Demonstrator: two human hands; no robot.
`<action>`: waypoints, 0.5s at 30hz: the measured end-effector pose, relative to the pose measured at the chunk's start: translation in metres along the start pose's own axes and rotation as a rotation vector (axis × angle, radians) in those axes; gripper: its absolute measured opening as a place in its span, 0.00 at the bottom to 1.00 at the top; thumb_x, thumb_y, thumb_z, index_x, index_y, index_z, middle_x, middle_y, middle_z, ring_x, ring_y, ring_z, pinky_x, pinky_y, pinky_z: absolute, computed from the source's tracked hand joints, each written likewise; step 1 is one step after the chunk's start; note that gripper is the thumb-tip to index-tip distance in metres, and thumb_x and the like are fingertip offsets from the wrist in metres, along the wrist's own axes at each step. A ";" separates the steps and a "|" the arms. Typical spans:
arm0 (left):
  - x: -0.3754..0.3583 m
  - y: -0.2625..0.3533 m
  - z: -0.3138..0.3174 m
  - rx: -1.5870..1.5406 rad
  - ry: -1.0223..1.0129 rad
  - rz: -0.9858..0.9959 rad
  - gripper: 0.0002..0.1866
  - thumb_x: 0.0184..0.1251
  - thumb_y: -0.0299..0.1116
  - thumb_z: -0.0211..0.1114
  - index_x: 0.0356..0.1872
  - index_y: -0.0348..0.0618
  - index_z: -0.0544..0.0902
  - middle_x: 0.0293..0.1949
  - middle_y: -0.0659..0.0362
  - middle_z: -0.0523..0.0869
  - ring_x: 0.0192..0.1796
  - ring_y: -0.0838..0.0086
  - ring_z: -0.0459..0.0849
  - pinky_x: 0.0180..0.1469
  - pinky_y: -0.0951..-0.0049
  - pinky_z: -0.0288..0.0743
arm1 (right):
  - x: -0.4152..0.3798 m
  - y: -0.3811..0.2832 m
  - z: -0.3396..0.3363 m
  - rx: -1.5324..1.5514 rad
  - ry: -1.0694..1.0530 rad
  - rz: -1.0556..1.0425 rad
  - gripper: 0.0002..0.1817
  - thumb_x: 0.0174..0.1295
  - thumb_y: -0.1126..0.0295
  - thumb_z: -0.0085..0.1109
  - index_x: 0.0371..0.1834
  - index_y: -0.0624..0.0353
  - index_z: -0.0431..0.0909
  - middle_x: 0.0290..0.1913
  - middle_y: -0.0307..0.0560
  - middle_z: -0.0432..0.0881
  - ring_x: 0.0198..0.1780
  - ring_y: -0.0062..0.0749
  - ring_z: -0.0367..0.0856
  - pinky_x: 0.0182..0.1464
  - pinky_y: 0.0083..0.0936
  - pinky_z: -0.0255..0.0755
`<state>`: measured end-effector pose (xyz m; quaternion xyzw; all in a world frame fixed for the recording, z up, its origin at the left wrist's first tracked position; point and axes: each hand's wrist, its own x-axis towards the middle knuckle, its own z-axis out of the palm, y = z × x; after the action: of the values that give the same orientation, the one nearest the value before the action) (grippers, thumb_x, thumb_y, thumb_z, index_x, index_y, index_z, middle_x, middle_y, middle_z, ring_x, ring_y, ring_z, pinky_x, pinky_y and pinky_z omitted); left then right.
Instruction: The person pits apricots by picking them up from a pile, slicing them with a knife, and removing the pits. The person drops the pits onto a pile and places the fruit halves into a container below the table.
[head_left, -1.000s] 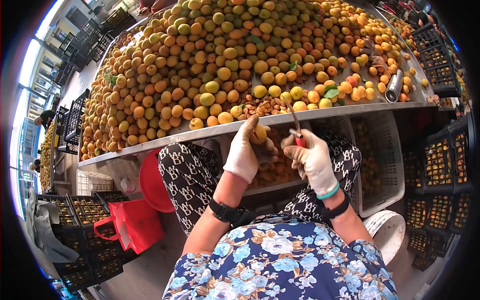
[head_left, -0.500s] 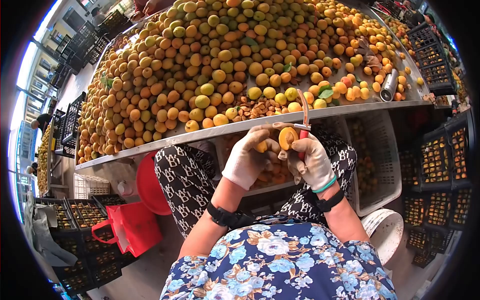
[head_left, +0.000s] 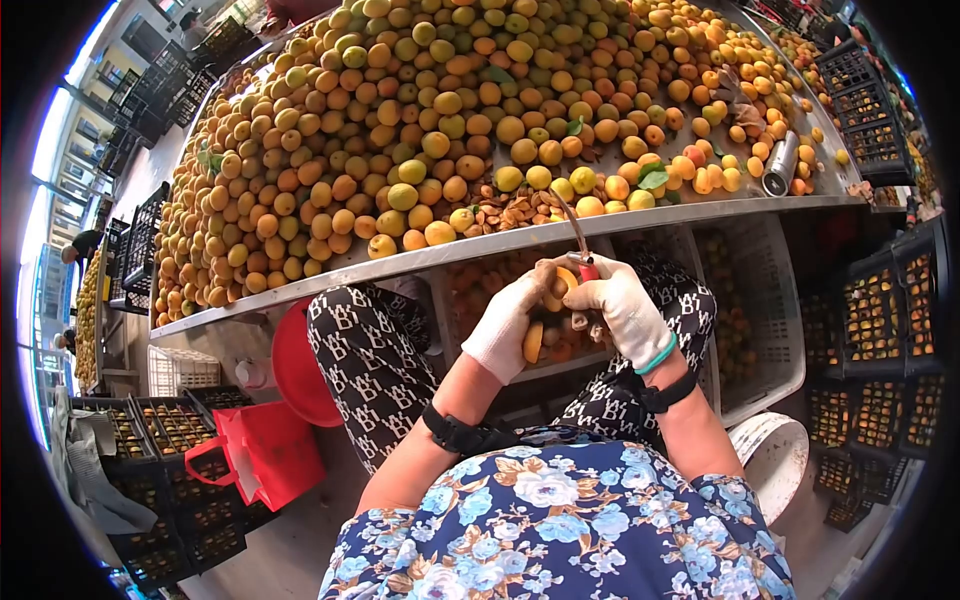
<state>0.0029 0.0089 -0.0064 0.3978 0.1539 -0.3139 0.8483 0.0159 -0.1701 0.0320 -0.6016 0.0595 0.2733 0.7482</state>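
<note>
My left hand (head_left: pixel 508 322), in a soiled white glove, is closed around apricot pieces. One cut apricot half (head_left: pixel 558 287) shows between its fingertips and my right thumb; another orange piece (head_left: pixel 533 342) shows lower, by the palm. My right hand (head_left: pixel 630 312), also gloved, grips a knife with a red handle (head_left: pixel 588 270) and a thin curved blade pointing up toward the table edge. Both hands are close together above my lap, in front of the metal table (head_left: pixel 460 246). Heaped whole apricots (head_left: pixel 390 115) cover much of it, with brown apricot stones (head_left: pixel 510 210) near the edge.
Below the table, a crate of apricot pieces (head_left: pixel 470 275) sits between my knees. A pale crate (head_left: pixel 775 330) and a white bucket (head_left: pixel 775 465) are at right. A red bag (head_left: pixel 265 455) stands at left. A metal cylinder (head_left: pixel 780 165) lies on the table; black crates (head_left: pixel 870 320) are stacked around.
Both hands have dropped slightly. The knife blade has swung left, and the apricot half has turned and shifted left. The lower orange piece now shows further down beside my left palm.
</note>
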 end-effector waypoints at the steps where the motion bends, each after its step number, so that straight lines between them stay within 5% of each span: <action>1: 0.001 0.000 0.000 -0.004 0.009 0.005 0.22 0.75 0.53 0.63 0.54 0.45 0.81 0.34 0.61 0.85 0.26 0.79 0.82 0.23 0.78 0.75 | 0.000 0.001 0.000 -0.002 0.018 -0.002 0.18 0.61 0.72 0.61 0.55 0.59 0.82 0.35 0.35 0.84 0.27 0.13 0.79 0.23 0.10 0.66; 9: 0.015 -0.010 -0.008 -0.045 0.166 0.130 0.22 0.73 0.50 0.67 0.56 0.45 0.80 0.38 0.61 0.86 0.28 0.77 0.84 0.27 0.77 0.79 | 0.001 0.022 0.023 -0.024 0.158 -0.045 0.13 0.64 0.75 0.64 0.52 0.60 0.81 0.37 0.36 0.86 0.29 0.14 0.82 0.22 0.11 0.69; 15: -0.002 0.006 0.002 -0.095 0.049 0.005 0.25 0.72 0.52 0.67 0.58 0.43 0.81 0.40 0.60 0.87 0.33 0.78 0.84 0.29 0.76 0.80 | 0.005 0.020 0.014 0.084 0.191 -0.075 0.09 0.64 0.72 0.64 0.45 0.59 0.81 0.37 0.40 0.88 0.27 0.15 0.81 0.20 0.10 0.67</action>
<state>0.0055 0.0115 -0.0005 0.3649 0.1885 -0.2942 0.8630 0.0077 -0.1530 0.0162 -0.5950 0.1193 0.1837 0.7733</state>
